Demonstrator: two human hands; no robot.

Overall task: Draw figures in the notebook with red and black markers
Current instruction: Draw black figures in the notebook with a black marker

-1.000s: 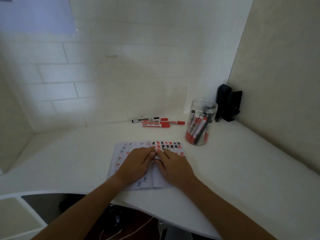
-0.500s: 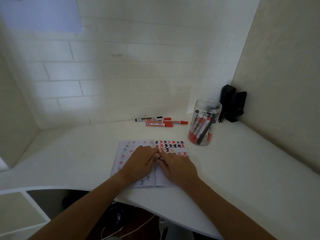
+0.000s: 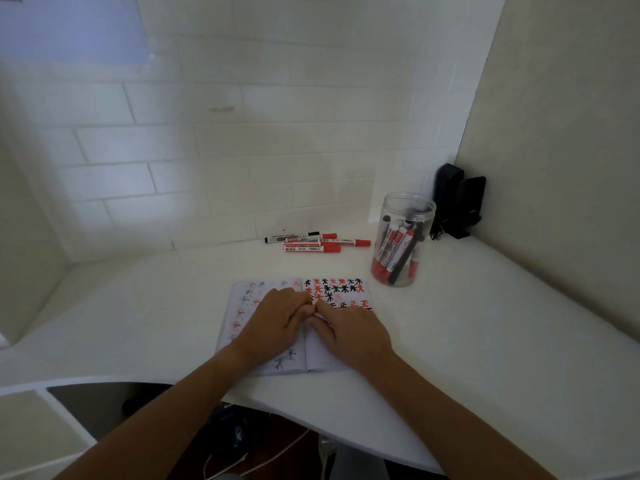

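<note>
- Head view, the only one: I see the notebook (image 3: 298,327) lying open near the front edge of the white tabletop (image 3: 485,323), its right page part-filled with red and black star figures, its left page showing fainter marks.
- Left hand (image 3: 277,323) and right hand (image 3: 349,330) lie together on the notebook, fingertips meeting at the centre fold; the fingers look bent down onto the paper. I cannot tell whether they pinch a page or only press the fold, and neither holds a marker.
- Loose markers (image 3: 317,242), red-capped and one black-capped, lie well beyond the notebook by the tiled wall; more stand in a clear jar (image 3: 403,240) just right of the notebook's far corner. A dark object (image 3: 457,200) sits in the corner behind the jar.
- Change over the last second: the hands and notebook keep their pose; only my view has drifted slightly. I judge this as flattening or page handling, so drawing is paused until a marker is picked up.
</note>
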